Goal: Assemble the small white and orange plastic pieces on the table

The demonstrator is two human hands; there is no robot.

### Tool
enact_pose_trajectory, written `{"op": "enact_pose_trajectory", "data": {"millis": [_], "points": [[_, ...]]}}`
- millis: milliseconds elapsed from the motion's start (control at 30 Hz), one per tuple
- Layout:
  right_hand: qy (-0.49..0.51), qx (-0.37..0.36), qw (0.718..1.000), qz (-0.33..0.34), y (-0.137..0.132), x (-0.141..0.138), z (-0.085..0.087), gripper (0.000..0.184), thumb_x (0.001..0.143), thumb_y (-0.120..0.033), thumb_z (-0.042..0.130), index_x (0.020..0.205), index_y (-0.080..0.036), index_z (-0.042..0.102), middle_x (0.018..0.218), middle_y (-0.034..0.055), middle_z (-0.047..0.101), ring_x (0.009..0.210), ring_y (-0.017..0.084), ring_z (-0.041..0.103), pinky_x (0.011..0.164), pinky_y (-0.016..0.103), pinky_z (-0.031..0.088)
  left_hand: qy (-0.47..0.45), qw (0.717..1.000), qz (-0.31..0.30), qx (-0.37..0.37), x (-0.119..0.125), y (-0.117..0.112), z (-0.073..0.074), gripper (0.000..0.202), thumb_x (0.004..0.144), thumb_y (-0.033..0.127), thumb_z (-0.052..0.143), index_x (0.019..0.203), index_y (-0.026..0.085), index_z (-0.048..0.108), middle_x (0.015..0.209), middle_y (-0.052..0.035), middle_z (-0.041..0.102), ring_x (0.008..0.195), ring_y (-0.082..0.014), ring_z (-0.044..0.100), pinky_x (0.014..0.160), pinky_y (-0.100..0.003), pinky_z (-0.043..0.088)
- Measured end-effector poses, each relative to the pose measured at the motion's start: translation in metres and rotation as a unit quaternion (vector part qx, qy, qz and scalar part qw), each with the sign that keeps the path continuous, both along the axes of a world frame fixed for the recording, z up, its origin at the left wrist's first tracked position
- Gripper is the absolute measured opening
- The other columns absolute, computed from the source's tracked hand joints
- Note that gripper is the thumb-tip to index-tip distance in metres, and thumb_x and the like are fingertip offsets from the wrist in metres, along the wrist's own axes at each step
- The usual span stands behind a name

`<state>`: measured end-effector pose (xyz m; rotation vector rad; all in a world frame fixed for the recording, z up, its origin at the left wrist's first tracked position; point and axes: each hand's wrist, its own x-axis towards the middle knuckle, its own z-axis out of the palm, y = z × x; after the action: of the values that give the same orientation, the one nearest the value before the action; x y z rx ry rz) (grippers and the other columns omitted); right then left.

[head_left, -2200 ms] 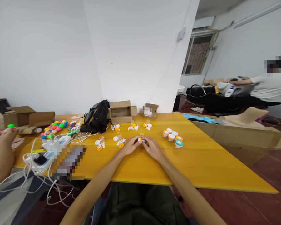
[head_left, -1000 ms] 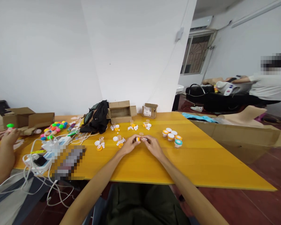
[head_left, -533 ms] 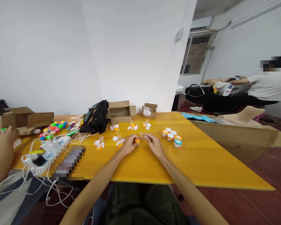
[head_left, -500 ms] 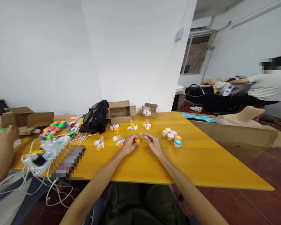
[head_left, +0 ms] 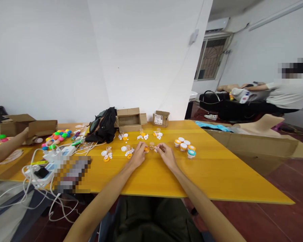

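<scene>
My left hand (head_left: 139, 156) is closed around an orange lid (head_left: 146, 149), held on its edge just above the table. A small white piece (head_left: 156, 150) sits between the pinched fingertips of my right hand (head_left: 166, 156); its exact shape is too small to make out. Between the two hands stands a small clear cup (head_left: 152, 145), touched by neither. To the left lie a white disc (head_left: 123, 148), another clear cup (head_left: 128, 148) and small white parts. On the right is a group of capped jars (head_left: 183, 147) with white, orange and teal tops.
Further sets of parts (head_left: 142, 136) lie along the table's back, before an open cardboard box (head_left: 129, 121), a smaller box (head_left: 161, 118) and a black bag (head_left: 104, 126). A power strip (head_left: 47, 168), cables and colourful balls (head_left: 58, 137) occupy the left. A co-worker's arm (head_left: 10, 148) reaches in there.
My right hand has drawn slightly back from the clear cup, and the white piece shows at its fingertips. My left hand has shifted slightly left, turning the orange lid. The co-worker's arm reached toward the box.
</scene>
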<state>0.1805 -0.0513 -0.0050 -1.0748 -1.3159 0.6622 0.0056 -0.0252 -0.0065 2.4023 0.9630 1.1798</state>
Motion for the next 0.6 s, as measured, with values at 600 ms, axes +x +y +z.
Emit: {"op": "enact_pose_trajectory", "data": {"millis": [600], "points": [[0.028, -0.043, 0.997, 0.06, 0.001, 0.001, -0.003, 0.05, 0.064, -0.072, 0.067, 0.07, -0.022, 0.057, 0.062, 0.0009, 0.064, 0.053, 0.017, 0.059, 0.053, 0.031, 0.05, 0.012, 0.999, 0.004, -0.052, 0.004, -0.009, 0.008, 0.012, 0.091, 0.019, 0.049, 0.096, 0.023, 0.06, 0.097, -0.0034, 0.06, 0.083, -0.0178, 0.059, 0.083, -0.031, 0.049]]}}
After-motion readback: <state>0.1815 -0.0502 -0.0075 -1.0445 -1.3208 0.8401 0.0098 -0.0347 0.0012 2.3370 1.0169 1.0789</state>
